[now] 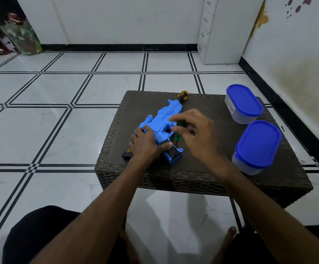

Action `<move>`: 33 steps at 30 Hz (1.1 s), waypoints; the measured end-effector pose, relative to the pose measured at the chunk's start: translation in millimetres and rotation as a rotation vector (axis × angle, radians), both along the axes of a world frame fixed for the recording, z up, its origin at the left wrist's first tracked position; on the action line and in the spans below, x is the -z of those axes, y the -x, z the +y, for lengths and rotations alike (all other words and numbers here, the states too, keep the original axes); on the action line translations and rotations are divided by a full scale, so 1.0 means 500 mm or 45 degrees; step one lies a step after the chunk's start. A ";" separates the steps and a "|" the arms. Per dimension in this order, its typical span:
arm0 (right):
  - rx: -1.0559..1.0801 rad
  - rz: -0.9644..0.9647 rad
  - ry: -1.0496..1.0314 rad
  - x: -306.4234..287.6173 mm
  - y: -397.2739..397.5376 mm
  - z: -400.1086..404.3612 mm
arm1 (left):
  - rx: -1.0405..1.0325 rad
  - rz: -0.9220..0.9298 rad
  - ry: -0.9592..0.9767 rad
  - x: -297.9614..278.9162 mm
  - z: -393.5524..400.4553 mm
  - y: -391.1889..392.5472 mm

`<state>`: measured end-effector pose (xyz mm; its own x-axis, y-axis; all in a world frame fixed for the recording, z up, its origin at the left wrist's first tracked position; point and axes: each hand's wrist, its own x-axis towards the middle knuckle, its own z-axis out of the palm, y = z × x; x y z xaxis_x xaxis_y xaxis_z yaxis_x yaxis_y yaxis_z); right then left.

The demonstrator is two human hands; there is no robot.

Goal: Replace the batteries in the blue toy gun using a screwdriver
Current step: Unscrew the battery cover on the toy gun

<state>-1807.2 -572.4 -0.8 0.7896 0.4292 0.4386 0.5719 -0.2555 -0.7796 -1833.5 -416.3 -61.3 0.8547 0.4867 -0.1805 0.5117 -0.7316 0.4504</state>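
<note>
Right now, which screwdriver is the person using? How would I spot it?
Find the dark woven table with the blue toy gun on it. Beside the gun's grip, the right hand pinches a screwdriver standing tip-down. Its handle is clear green, unlike the yellow-and-black tool lying by the gun's far end.

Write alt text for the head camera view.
A person's left hand presses a blue toy gun flat on a dark wicker table while the right hand grips a green-handled screwdriver, its tip at the gun's grip. Two blue-lidded containers stand to the right.
</note>
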 end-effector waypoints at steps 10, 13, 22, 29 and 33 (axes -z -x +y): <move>0.007 -0.029 0.086 -0.001 0.000 -0.009 | 0.012 0.013 0.026 0.002 0.001 -0.001; 0.029 -0.090 0.077 -0.005 -0.002 -0.009 | 0.017 0.004 0.006 0.003 0.002 0.002; -0.132 0.053 0.059 -0.018 0.000 -0.011 | 0.028 -0.007 -0.012 0.008 0.000 0.004; -0.050 -0.025 0.026 -0.010 -0.007 -0.003 | 0.029 -0.013 0.008 0.008 0.000 0.006; -0.124 -0.016 0.047 -0.017 -0.004 -0.010 | 0.021 -0.020 0.001 0.008 0.000 0.007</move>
<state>-1805.2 -577.5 7.5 0.7380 0.5197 0.4304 0.6049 -0.2270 -0.7632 -1837.1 -416.4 -65.1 0.8652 0.4726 -0.1674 0.4927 -0.7395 0.4587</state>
